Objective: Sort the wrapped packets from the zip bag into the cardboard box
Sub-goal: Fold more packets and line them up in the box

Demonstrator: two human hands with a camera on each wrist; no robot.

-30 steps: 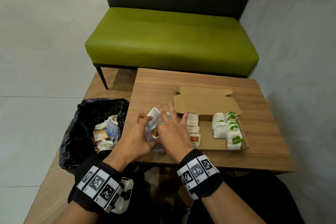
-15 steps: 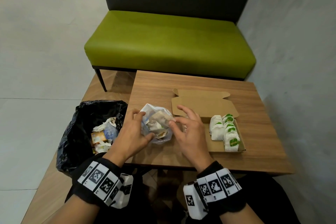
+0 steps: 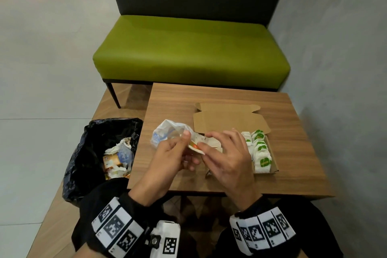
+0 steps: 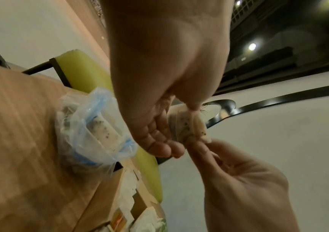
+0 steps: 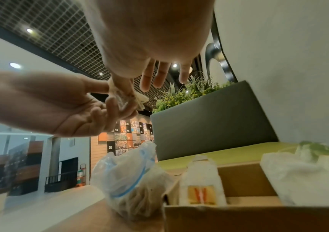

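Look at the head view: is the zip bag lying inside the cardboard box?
No, the zip bag lies on the table, left of the box.

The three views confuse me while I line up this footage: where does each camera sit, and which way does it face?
Head: on the person's head, looking forward and down at the table, cardboard box, both hands and banded wrists.
Left wrist: under the left hand, looking along it at the packets and zip bag.
Right wrist: under the right hand, looking low across the box towards the bench.
Shared: all show both hands pinching the packets, plus the zip bag.
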